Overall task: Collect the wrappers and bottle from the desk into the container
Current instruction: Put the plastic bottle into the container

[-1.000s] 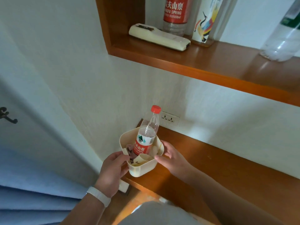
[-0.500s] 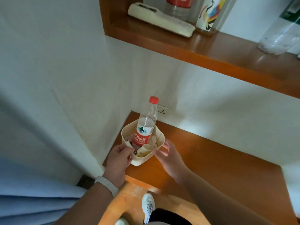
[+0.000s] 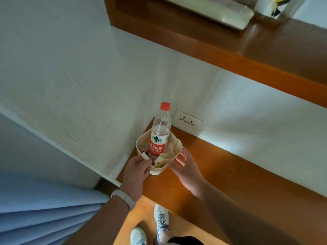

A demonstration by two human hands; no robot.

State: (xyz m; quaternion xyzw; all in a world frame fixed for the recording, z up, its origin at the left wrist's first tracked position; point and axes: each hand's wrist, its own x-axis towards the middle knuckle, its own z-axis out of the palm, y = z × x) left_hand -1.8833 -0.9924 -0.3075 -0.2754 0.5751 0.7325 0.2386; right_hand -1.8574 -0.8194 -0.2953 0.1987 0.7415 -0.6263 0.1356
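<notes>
**Two hands hold a cup-shaped box with a bottle inside**

A cream container [image 3: 174,147] sits at the far left corner of the wooden desk [image 3: 238,174], close to the white wall. A clear bottle [image 3: 160,131] with a red cap and a red label stands inside it, leaning a little toward the wall. Crumpled wrappers [image 3: 164,156] lie in the container around the bottom of the bottle.

The left hand [image 3: 135,174] grips the near left side of the container. Its thumb lies over the rim and its fingers curl under the side. A white band [image 3: 122,198] is on that wrist.

The right hand [image 3: 184,167] touches the near right side. Its fingers are a bit spread and bent against the container wall.

A wall socket [image 3: 188,119] is just behind the bottle. A wooden shelf [image 3: 230,55] hangs above the desk. Two white shoes [image 3: 161,220] show on the floor below.
</notes>
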